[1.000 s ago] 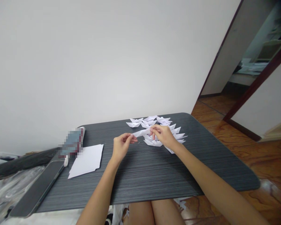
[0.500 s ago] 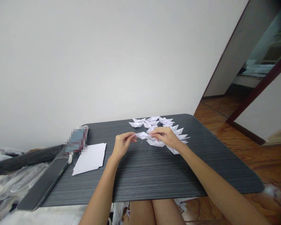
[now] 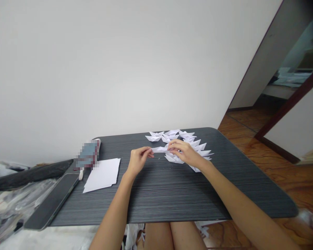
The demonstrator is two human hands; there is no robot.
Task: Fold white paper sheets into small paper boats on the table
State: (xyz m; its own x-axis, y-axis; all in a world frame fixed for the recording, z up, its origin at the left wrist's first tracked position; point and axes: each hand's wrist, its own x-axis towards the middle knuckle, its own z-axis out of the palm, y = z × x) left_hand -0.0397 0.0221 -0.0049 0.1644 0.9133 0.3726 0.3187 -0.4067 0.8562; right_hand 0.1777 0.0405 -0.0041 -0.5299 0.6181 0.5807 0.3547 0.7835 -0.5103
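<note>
Between my two hands, above the dark table, is a folded white paper boat (image 3: 160, 149). My left hand (image 3: 141, 158) pinches its left tip between thumb and fingers. At the opposite tip, my right hand (image 3: 183, 151) grips the boat with fingertips closed, and the fingers cover that end. Several finished-looking paper boats (image 3: 153, 138) stand close together behind and to the right of my hands. Part of this group (image 3: 174, 158) is hidden by my right hand and forearm.
A stack of white paper sheets (image 3: 104, 175) lies on the left of the table (image 3: 172, 201). Beside it are a blurred-out item (image 3: 87, 154), a small white object (image 3: 81, 174) and a dark flat phone-like slab (image 3: 52, 201) at the left edge. A white wall (image 3: 146, 69) rises behind the table.
The held boat has tilted so that its inside shows less and its side shows more. Both hands keep hold of its ends. The whole view has shifted slightly.
</note>
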